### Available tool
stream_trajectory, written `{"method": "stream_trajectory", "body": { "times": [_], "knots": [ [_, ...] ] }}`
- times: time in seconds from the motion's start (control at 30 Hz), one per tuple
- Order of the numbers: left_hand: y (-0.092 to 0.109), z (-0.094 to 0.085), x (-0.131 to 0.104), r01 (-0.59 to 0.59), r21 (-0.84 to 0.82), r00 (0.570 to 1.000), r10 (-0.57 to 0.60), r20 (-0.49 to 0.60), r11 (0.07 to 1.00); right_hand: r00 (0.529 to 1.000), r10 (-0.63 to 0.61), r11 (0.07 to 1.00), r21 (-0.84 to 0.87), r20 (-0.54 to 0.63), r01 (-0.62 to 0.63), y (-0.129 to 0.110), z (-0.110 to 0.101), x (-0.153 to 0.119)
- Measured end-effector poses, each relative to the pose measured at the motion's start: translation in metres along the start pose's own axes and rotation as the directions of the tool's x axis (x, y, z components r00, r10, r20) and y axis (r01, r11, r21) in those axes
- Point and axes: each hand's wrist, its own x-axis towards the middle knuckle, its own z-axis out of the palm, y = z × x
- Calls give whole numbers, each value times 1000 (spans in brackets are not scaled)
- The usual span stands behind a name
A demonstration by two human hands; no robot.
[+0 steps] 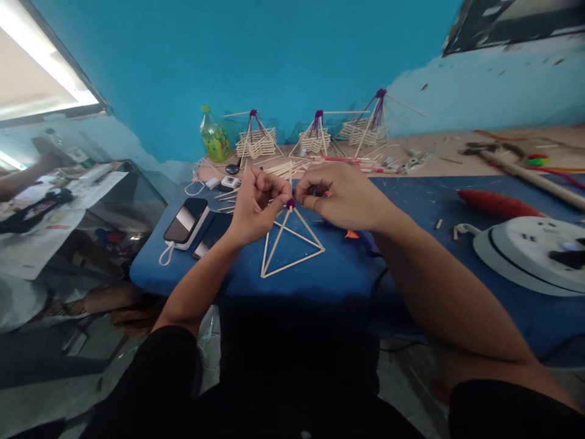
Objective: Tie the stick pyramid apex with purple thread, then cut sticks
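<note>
A pyramid frame of thin wooden sticks (296, 263) stands on the blue table mat (237, 268), with a dark purple wrapping (290, 203) at its top. My left hand (260, 204) is at the left of the tip, thumb and forefinger pinched against the purple wrapping. On the right side of the tip, my right hand (340, 195) has its fingers pinched together close to the wrapping; anything between them is too small to make out. One upright stick rises behind the tip between both hands.
Three stick structures (258, 143) with purple tops line the wall beside a green bottle (214, 137). A phone on a power bank (186, 222) lies left. At right are a white round device (530, 253) and a red spindle-shaped object (498, 203). Another person's arm (27, 177) shows far left.
</note>
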Motion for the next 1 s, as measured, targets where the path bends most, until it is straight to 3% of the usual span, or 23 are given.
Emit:
{"method": "stream_trajectory", "body": {
  "times": [0.3, 0.47, 0.53, 0.63, 0.7, 0.83, 0.9, 1.0],
  "knots": [
    [1, -2, 1, 36, -34, 999, -36, 0, 999, 1000, -14, 991, -133, 19, 17, -6, 0, -2],
    [10, -19, 12, 69, -13, 998, -69, -10, 998, 997, -27, 977, -210, 77, 43, 6, -8, 0],
    [15, -28, 17, 74, 29, 995, -76, 70, 997, 997, 17, 969, -248, 72, 2, 11, -10, 1],
    [22, -38, 21, 105, 142, 958, -138, 250, 984, 999, 53, 955, -294, 7, -48, 14, -10, 1],
    [25, -41, 22, 107, 259, 932, -188, 311, 960, 997, 64, 948, -309, -41, -73, 16, -10, 2],
    [25, -41, 21, 77, 388, 897, -234, 374, 918, 990, 81, 945, -306, -111, -112, 25, -13, 6],
    [23, -41, 20, 105, 360, 885, -252, 392, 927, 985, 101, 953, -270, -141, -136, 31, -16, 9],
    [20, -44, 22, 187, 276, 902, -276, 332, 943, 968, 131, 967, -188, -213, -172, 41, -18, 12]
  ]
}}
